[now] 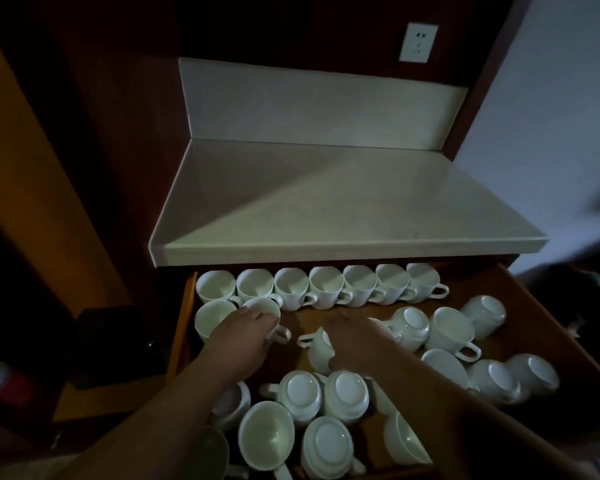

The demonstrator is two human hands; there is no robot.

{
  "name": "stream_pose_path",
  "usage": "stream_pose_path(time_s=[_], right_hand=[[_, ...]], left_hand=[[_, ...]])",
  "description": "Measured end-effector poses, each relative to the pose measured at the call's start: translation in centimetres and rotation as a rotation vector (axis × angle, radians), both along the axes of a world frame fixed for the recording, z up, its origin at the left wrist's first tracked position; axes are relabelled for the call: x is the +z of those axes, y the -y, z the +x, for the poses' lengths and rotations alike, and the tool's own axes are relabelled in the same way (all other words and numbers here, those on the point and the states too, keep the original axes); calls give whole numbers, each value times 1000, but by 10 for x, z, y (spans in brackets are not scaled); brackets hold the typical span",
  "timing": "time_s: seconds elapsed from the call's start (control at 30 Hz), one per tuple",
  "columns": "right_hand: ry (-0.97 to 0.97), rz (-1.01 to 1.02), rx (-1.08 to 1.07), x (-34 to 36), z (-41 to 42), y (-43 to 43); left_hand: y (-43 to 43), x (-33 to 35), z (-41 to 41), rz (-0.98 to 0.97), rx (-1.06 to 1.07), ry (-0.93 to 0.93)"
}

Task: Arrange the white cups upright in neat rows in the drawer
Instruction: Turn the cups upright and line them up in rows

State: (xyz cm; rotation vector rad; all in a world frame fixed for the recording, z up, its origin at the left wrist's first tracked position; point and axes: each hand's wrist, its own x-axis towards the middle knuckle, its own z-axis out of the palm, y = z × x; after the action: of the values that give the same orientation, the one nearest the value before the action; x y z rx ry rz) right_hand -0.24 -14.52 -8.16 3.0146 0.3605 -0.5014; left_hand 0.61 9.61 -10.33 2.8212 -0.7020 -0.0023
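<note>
Nearby, overturned cups (302, 391) flank right hand (354, 341)

- Drawer (475, 285): back edge, seven upright cups (326, 287) in a row.
- Left hand (243, 336) grips second-row cup (262, 308), left side.
- Right hand (354, 341) over tipped cup (317, 351), centre; grip blurred.

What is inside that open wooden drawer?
White ceramic cups: seven stand upright along the back, and many others are upside down or tipped. The left hand holds one. The right hand covers part of another, hiding what lies beneath.
</note>
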Motion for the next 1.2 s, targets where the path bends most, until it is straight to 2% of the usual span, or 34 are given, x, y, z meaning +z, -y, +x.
stream_pose_path(time_s=[0.1,0.2,0.33,0.4,0.47,0.53,0.67,0.73,0.77,0.87,0.97,1.2], right_hand=[[-10,81,6,0,0,2],[9,214,-9,21,-7,11],[32,397,-47,67,-9,35],[79,595,-124,84,-8,45],[102,772,-207,96,-5,47],[121,877,-249,101,-1,46],[64,911,-185,102,6,54],[2,904,-204,98,9,68],[1,834,-205,92,10,76],[-33,441,-111,57,3,98],[-105,249,-28,27,-3,101],[-46,236,3,7,-7,101]], left_hand=[[3,12,-1,-98,82,-57],[13,34,-4,-337,237,-178],[31,51,-9,-872,489,-426],[47,59,-12,-1263,545,-662],[67,67,-18,-1619,491,-936],[88,82,-22,-1707,431,-1026],[102,103,-15,-1616,423,-822],[98,106,-8,-1415,480,-656],[95,105,-5,-1272,516,-564],[93,102,1,-892,516,-365],[93,94,5,-589,400,-311],[102,55,15,-152,259,-302]])
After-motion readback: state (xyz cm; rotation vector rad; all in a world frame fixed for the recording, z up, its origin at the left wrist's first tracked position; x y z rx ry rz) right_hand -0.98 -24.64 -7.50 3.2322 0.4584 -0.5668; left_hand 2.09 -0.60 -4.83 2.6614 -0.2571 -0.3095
